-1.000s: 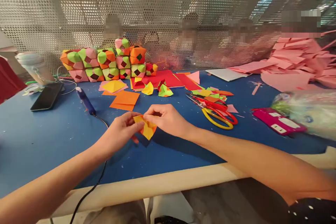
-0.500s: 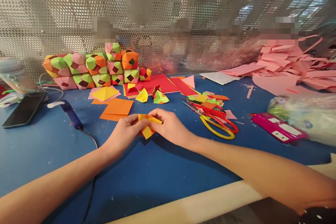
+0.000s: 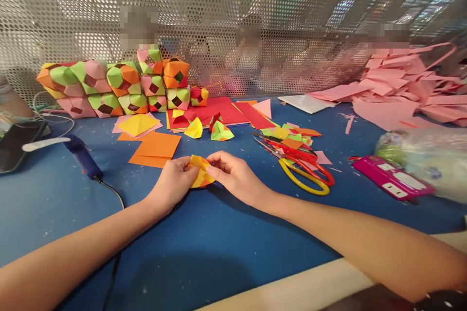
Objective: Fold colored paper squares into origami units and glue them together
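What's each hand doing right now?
Left hand: closed, holding the folded yellow-orange paper.
Right hand: partly curled at the paper's right edge; whether it grips cannot be told.

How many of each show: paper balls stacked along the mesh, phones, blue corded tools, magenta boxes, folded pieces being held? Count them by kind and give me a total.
Paper balls (any hidden behind left out): 12
Phone: 1
Blue corded tool: 1
Magenta box: 1
Held folded piece: 1
Total: 16
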`<state>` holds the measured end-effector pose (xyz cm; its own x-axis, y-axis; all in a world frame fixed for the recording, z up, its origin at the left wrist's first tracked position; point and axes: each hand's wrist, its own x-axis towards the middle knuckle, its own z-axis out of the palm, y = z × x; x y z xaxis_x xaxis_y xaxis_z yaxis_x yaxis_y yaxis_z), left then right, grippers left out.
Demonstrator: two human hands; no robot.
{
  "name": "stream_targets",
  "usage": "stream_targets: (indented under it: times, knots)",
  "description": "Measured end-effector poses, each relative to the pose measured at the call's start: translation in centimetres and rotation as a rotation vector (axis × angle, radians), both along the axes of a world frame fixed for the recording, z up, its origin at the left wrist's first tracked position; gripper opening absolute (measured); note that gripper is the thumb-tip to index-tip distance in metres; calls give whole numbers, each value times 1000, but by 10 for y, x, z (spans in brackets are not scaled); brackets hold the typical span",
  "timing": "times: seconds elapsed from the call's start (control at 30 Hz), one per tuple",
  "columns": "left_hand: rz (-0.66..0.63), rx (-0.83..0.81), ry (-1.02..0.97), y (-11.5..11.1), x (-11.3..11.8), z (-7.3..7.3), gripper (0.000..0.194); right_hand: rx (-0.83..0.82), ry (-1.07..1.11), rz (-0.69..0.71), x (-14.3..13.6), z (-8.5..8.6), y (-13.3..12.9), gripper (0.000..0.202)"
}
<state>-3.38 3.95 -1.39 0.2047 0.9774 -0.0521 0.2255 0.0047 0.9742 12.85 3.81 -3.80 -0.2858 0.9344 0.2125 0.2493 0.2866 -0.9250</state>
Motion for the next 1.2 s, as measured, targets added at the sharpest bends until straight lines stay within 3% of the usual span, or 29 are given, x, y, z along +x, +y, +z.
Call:
stream_targets:
  times: [0.13, 0.27, 0.43, 0.57, 0.7, 0.87, 1.0, 1.2]
  knots:
    - [-9, 38, 56, -2, -1, 0, 10, 32, 4, -5, 0, -2, -3, 18]
    - [-60, 98, 95, -3, -2, -1, 21, 50, 10, -32, 0, -1, -2, 15]
    - [-151, 14, -96, -7, -2, 0, 41, 25, 74, -45, 2, -1, 4, 14]
    - [-137, 17, -173, -6, -5, -4, 39, 1, 112, -46, 4, -3, 7, 15]
    - [-152, 76, -51, -4, -8, -6, 37, 19, 67, -35, 5, -1, 3, 17]
    - [-182, 171, 125, -9, -5, -2, 33, 197, -34, -73, 5, 7, -3, 16]
    - [-222, 117, 122, -11, -4, -1, 30, 275, -110, -74, 6, 11, -5, 10]
    - [-187, -23, -86, -7, -5, -5, 39, 296, -97, -99, 6, 13, -7, 9]
